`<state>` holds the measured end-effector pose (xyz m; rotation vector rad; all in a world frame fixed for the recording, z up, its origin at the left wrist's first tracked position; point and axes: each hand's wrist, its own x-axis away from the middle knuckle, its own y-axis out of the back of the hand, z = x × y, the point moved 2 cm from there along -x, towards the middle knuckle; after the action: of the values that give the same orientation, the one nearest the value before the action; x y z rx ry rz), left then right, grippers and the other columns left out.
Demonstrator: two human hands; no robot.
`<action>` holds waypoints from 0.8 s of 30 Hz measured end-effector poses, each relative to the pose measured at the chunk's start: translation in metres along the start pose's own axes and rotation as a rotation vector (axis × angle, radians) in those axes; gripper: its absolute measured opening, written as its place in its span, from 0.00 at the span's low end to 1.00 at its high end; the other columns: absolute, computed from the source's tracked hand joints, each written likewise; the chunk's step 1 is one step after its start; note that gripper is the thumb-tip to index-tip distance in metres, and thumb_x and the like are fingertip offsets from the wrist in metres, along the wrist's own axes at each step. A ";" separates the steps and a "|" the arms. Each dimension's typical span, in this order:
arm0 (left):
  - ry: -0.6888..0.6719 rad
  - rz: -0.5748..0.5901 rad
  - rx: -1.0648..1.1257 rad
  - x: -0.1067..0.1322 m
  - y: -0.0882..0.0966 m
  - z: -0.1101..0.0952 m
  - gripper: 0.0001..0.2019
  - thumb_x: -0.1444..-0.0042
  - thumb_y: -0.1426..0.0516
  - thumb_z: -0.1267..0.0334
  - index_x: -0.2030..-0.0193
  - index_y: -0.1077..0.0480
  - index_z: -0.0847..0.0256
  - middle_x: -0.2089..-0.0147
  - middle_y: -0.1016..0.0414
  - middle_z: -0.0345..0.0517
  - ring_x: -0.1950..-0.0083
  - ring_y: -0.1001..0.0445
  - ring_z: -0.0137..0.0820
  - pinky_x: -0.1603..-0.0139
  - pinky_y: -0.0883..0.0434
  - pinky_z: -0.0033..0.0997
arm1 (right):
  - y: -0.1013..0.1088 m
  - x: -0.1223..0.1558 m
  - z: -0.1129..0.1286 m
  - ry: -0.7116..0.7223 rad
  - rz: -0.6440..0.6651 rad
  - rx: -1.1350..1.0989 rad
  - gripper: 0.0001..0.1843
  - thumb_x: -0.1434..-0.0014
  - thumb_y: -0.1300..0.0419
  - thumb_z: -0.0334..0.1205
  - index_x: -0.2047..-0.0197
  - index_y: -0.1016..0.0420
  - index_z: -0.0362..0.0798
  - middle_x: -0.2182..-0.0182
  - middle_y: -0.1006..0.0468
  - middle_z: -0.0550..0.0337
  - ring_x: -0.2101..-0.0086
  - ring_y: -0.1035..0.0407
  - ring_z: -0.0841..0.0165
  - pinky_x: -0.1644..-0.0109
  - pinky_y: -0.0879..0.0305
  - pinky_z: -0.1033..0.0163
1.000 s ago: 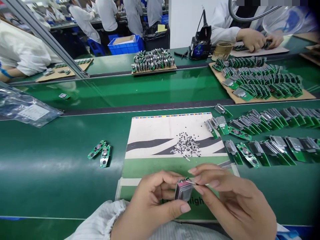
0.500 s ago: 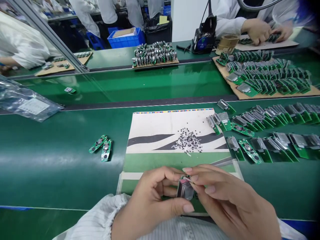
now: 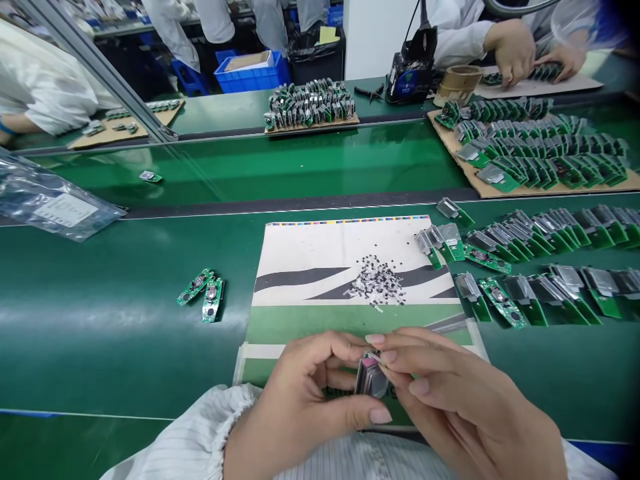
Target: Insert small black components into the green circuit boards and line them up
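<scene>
My left hand grips a small circuit board with a display between thumb and fingers, standing on edge above the sheet. A pink strip shows along its top edge. My right hand pinches a thin, pale sliver at that top edge, its fingertips touching or nearly touching the board; what the sliver is cannot be made out. Beyond my hands, a printed sheet bears a loose pile of tiny black and white pieces. Rows of similar boards with displays stand to the right, partly overlapping the sheet's corner.
Two green circuit boards lie on the left. A clear plastic bag is at the far left. Across the conveyor belt, which carries one board, cardboard trays hold boards. A co-worker's hands handle boards at the back right.
The single board on the belt has shifted slightly to the right. The co-worker's hands at the back right have moved a little. My own hands keep nearly the same pose.
</scene>
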<state>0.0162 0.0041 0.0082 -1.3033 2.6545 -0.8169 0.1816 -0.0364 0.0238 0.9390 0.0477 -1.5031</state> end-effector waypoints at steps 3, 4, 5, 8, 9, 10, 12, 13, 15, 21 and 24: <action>-0.024 -0.001 -0.039 -0.001 0.001 0.000 0.19 0.53 0.35 0.84 0.60 0.24 0.57 0.57 0.21 0.37 0.60 0.21 0.24 0.59 0.22 0.19 | -0.002 -0.005 0.001 -0.026 -0.090 -0.008 0.14 0.40 0.45 0.22 0.59 0.33 0.54 0.66 0.17 0.64 0.59 0.20 0.70 0.47 0.24 0.65; -0.028 -0.006 -0.055 -0.001 0.001 0.000 0.18 0.53 0.35 0.84 0.60 0.24 0.57 0.58 0.21 0.37 0.61 0.22 0.23 0.60 0.22 0.19 | -0.003 -0.006 0.001 -0.034 -0.110 -0.030 0.16 0.41 0.45 0.21 0.59 0.33 0.54 0.66 0.17 0.65 0.59 0.20 0.70 0.48 0.23 0.65; -0.029 -0.012 -0.073 -0.001 0.002 0.001 0.18 0.54 0.35 0.84 0.61 0.24 0.58 0.58 0.21 0.38 0.61 0.22 0.23 0.61 0.22 0.19 | -0.004 -0.008 0.000 -0.037 -0.118 -0.060 0.17 0.42 0.46 0.20 0.59 0.33 0.54 0.67 0.17 0.65 0.61 0.20 0.70 0.49 0.22 0.65; -0.007 -0.039 -0.098 -0.003 0.003 0.003 0.16 0.55 0.33 0.82 0.62 0.25 0.60 0.59 0.22 0.40 0.64 0.23 0.23 0.63 0.23 0.19 | -0.006 -0.010 -0.002 -0.058 -0.087 -0.146 0.20 0.45 0.45 0.19 0.59 0.32 0.54 0.67 0.17 0.67 0.61 0.19 0.70 0.51 0.22 0.67; 0.004 -0.044 -0.091 -0.003 0.004 0.004 0.15 0.55 0.33 0.81 0.63 0.25 0.60 0.58 0.21 0.41 0.64 0.23 0.24 0.63 0.23 0.19 | -0.006 -0.009 -0.003 -0.087 -0.094 -0.173 0.19 0.45 0.44 0.19 0.59 0.32 0.54 0.67 0.17 0.67 0.61 0.19 0.69 0.51 0.22 0.67; 0.018 -0.049 -0.081 -0.003 0.004 0.005 0.14 0.54 0.33 0.80 0.63 0.26 0.60 0.58 0.21 0.42 0.64 0.23 0.24 0.63 0.22 0.19 | -0.007 -0.007 -0.004 -0.131 -0.112 -0.203 0.19 0.44 0.43 0.19 0.58 0.31 0.54 0.67 0.17 0.67 0.60 0.20 0.69 0.51 0.22 0.65; 0.036 -0.045 -0.066 -0.003 0.005 0.006 0.13 0.52 0.33 0.78 0.62 0.26 0.60 0.57 0.21 0.42 0.63 0.22 0.25 0.63 0.22 0.20 | -0.008 -0.001 -0.006 -0.231 -0.161 -0.288 0.17 0.42 0.40 0.23 0.57 0.31 0.55 0.64 0.18 0.64 0.57 0.20 0.66 0.51 0.21 0.62; 0.040 -0.038 -0.062 -0.002 0.005 0.006 0.13 0.51 0.33 0.77 0.62 0.25 0.59 0.57 0.21 0.41 0.63 0.21 0.25 0.63 0.22 0.20 | -0.008 0.001 -0.006 -0.277 -0.180 -0.333 0.16 0.42 0.39 0.25 0.56 0.31 0.55 0.63 0.18 0.63 0.57 0.21 0.65 0.52 0.20 0.61; 0.045 -0.026 -0.064 -0.001 0.005 0.005 0.13 0.50 0.33 0.77 0.61 0.25 0.58 0.57 0.22 0.40 0.62 0.21 0.24 0.61 0.22 0.20 | -0.010 0.004 -0.006 -0.340 -0.190 -0.395 0.16 0.41 0.38 0.26 0.56 0.31 0.56 0.62 0.19 0.62 0.57 0.21 0.64 0.55 0.19 0.61; -0.002 -0.026 -0.143 0.000 0.005 0.004 0.14 0.52 0.33 0.78 0.61 0.25 0.58 0.57 0.21 0.41 0.61 0.22 0.27 0.61 0.21 0.23 | -0.011 -0.001 -0.005 -0.348 -0.206 -0.427 0.15 0.42 0.38 0.24 0.59 0.30 0.55 0.66 0.20 0.63 0.62 0.20 0.65 0.57 0.19 0.62; -0.031 -0.037 -0.272 0.000 0.006 0.005 0.12 0.52 0.32 0.74 0.62 0.25 0.59 0.56 0.21 0.45 0.61 0.21 0.30 0.63 0.21 0.24 | -0.011 -0.001 -0.007 -0.359 -0.206 -0.410 0.14 0.43 0.37 0.25 0.59 0.29 0.54 0.67 0.19 0.63 0.63 0.20 0.65 0.60 0.18 0.62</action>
<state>0.0137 0.0049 0.0012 -1.4110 2.8000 -0.4441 0.1755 -0.0297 0.0144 0.3365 0.1894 -1.7482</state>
